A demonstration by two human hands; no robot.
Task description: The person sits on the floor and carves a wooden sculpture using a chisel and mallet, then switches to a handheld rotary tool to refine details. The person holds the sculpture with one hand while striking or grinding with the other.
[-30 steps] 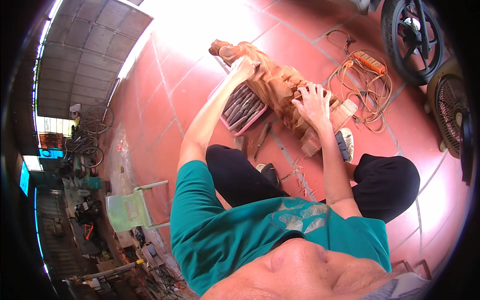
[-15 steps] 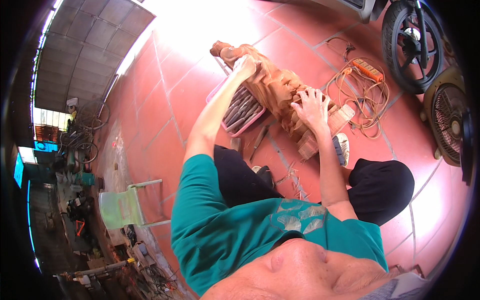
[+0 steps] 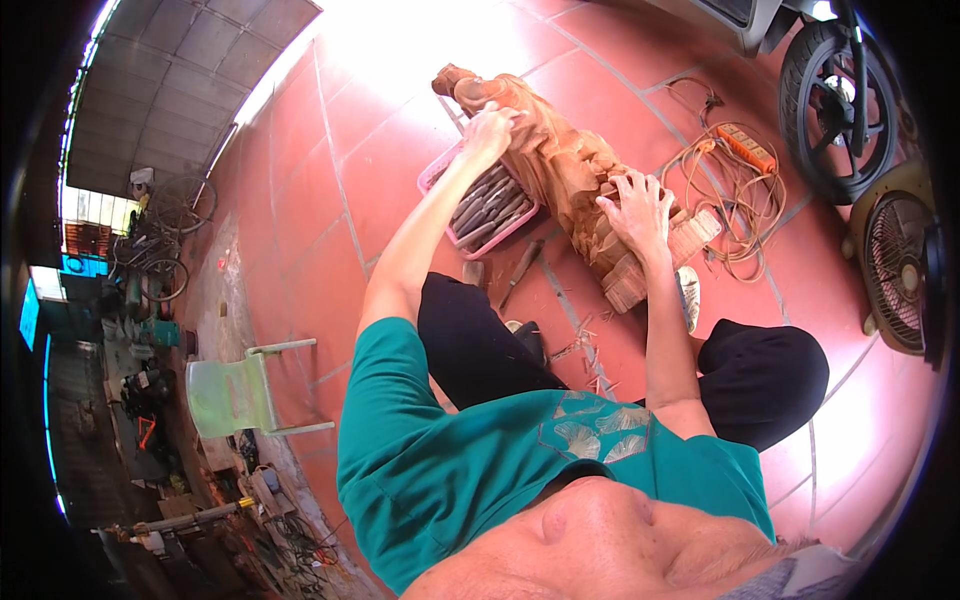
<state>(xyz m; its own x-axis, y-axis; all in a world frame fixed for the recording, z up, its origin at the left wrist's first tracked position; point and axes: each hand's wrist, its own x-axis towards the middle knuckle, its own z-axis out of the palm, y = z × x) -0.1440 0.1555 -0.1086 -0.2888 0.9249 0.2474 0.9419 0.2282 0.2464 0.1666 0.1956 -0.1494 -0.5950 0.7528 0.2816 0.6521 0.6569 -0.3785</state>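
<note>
A long brown wood carving with deeply cut folds lies diagonally in front of me, its blocky base toward my right. My left hand is closed at the far upper part, fingertips against the wood; whether a small thing is in them is hidden. Near the base, my right hand grips the carving from above with bent, parted fingers. Beside the carving, a pink basket holds several chisel-like tools. Another such tool lies on the floor near my left knee.
Wood shavings are scattered between my legs. To the right are an orange power strip with a tangled cord, a motorbike wheel and a fan. A pale green chair stands at left, with clutter beyond it.
The view has shifted slightly, so the carving and basket appear a little to the right. Both hands stay on the carving, my left with its fingers slightly rearranged.
</note>
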